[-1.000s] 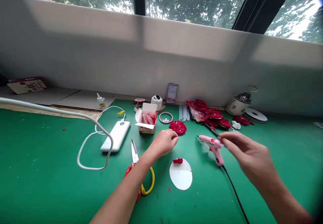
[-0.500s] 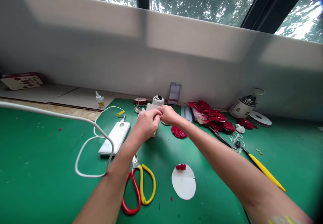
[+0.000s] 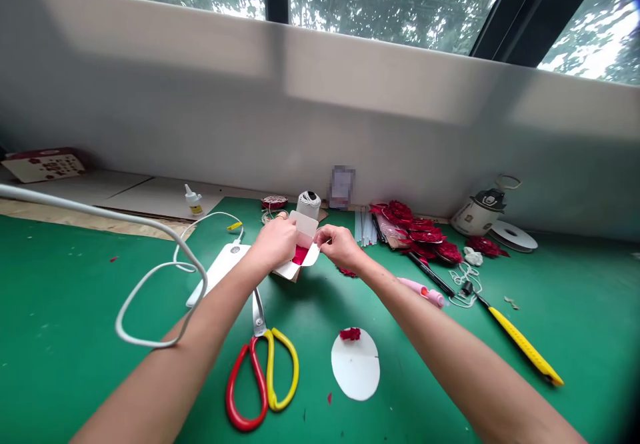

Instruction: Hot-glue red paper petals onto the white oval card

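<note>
A small white box (image 3: pixel 288 271) stands with its flaps spread, and red material (image 3: pixel 300 255) shows inside it. My left hand (image 3: pixel 277 239) is closed at the box's left side; its fingertips are partly hidden. Opposite it, my right hand (image 3: pixel 340 244) pinches the right flap between thumb and fingers. Nearer me lies a white oval piece (image 3: pixel 355 371) with a dark red scrap (image 3: pixel 350 334) near its upper edge. Scissors (image 3: pixel 263 371) with one red and one yellow handle lie below my left forearm.
A white power bank (image 3: pixel 220 267) with a looping white cable (image 3: pixel 150 217) lies left, partly under my forearm. Red fabric flowers (image 3: pixel 420 227), a glue gun-like pink tool (image 3: pixel 425 292), a yellow-handled cutter (image 3: pixel 525 347), a cord spool (image 3: pixel 309 203) and a glue bottle (image 3: pixel 193 201) lie around.
The box top has been opened, its flaps now apart and red contents showing. My hands have moved apart, one to each side. The pink tool has come into view beside my right forearm.
</note>
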### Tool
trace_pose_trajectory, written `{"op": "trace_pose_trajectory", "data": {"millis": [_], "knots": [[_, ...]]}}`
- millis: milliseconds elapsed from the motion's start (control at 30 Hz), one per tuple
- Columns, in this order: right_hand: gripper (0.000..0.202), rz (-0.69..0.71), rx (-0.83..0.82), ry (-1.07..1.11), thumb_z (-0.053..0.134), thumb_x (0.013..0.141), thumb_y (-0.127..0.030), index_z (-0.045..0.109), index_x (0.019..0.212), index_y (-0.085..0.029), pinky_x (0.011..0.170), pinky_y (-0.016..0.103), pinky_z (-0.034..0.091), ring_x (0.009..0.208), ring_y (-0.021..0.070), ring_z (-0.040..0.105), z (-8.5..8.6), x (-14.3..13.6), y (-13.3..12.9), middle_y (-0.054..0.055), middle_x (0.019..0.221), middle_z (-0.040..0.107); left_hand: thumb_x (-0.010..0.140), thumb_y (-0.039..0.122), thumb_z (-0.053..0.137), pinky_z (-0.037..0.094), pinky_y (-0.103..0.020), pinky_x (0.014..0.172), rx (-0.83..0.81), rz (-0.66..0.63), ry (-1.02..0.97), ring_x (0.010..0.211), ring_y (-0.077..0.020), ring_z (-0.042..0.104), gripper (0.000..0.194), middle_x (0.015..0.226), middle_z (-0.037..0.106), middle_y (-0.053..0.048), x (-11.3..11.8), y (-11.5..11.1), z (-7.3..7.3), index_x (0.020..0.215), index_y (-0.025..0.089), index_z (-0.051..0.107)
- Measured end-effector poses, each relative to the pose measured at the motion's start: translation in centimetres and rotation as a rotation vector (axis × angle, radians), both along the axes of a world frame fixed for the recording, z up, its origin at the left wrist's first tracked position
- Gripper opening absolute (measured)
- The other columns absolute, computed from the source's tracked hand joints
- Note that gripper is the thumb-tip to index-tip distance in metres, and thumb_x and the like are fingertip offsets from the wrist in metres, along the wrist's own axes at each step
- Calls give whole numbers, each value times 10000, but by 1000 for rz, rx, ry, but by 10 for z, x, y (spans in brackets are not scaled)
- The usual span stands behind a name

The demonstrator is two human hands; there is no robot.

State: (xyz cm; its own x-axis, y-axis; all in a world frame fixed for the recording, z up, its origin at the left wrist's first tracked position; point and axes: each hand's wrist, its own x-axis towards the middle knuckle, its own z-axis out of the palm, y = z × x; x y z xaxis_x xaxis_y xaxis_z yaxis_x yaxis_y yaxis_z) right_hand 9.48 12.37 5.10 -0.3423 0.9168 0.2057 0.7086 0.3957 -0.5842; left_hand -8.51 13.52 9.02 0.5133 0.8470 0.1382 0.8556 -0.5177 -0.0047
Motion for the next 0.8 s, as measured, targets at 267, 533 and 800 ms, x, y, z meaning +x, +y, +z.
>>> {"op": "trace_pose_trajectory", "data": {"millis": [267, 533, 800], "knots": [[295, -25, -3, 21, 581, 955, -320, 597, 1212, -177, 857, 415, 547, 1017, 213, 632, 0, -9, -3, 93, 1232, 610, 665, 111, 672, 418, -331, 769, -64, -148, 202, 862, -269, 608, 69, 733, 668, -106, 11, -3, 1, 652, 163, 716], [301, -69, -37, -26, 584, 953, -319, 594, 1218, -177, 856, 414, 548, 1020, 215, 631, 5, -12, -2, 94, 1238, 606, 716, 138, 634, 447, -318, 739, -123, -179, 306, 816, -274, 665, 106, 833, 730, -143, 21, 14, -4, 719, 137, 741], [307, -65, -21, 13, 588, 951, -320, 593, 1219, -173, 851, 414, 549, 1017, 217, 633, 4, -13, -5, 93, 1235, 608, 722, 142, 617, 461, -314, 713, -174, -199, 258, 765, -262, 676, 101, 770, 728, -114, 14, 9, -1, 668, 156, 701]]}}
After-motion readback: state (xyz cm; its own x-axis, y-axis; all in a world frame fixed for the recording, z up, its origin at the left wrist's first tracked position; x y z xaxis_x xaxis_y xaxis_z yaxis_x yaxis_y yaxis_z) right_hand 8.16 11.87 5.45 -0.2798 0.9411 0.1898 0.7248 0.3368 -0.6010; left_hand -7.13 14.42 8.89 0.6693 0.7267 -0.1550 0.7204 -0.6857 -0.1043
